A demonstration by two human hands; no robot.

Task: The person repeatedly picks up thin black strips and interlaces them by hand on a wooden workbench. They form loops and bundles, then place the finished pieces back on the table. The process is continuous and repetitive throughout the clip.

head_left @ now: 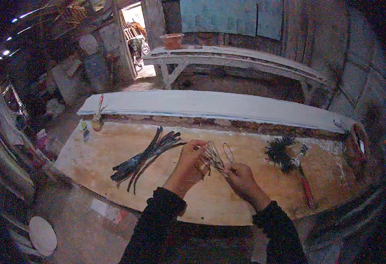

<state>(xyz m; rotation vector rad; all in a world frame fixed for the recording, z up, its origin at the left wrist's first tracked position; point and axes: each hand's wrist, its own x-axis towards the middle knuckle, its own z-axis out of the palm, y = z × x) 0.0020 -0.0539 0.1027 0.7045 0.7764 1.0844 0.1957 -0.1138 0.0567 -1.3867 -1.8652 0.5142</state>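
Observation:
Over the middle of a wooden tabletop, both hands are closed on a bundle of thin wires with looped ends. My left hand pinches at its left side; a small dark piece hangs below those fingers, too dim to name. Thumb and fingers of my right hand grip the lower end, and one wide loop stands up above it. Left of my hands lies a sheaf of flat dark strips. To the right are a bushy dark bundle and a hammer-like tool with a red handle.
A raised white plank runs along the table's far side. A red-tipped tool leans at its left end; a reddish-brown container stands at the right. Behind are a long bench with an orange bowl and a bright doorway.

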